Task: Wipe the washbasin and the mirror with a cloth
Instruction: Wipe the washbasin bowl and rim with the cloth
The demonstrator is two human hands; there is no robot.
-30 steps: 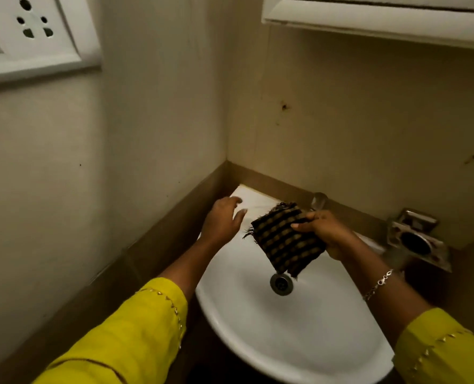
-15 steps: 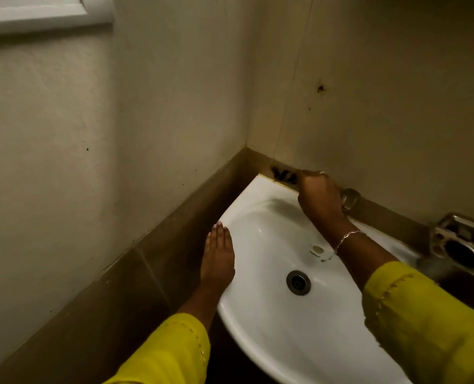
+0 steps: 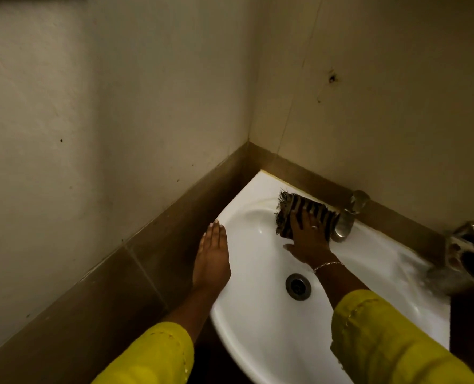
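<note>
Dark striped cloth (image 3: 303,213) is pressed flat on washbasin (image 3: 258,314) back rim, just L of tap (image 3: 346,217), under spread fingers of right hand (image 3: 308,239); not gripped. Left hand (image 3: 212,261) is laid open, flat, on basin's L edge. Drain (image 3: 298,286) is seen below.

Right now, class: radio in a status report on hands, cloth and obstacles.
Right hand flat, pressing cloth on washbasin rear. Left hand open on rim. Tap beside cloth.

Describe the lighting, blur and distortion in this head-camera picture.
Head view: dim, warm light with dark corners; soft sheen on the washbasin rim; the metal holder at the right edge is motion-smeared; wall lines bow from the wide lens; the cloth under the right hand stays fairly sharp.
</note>
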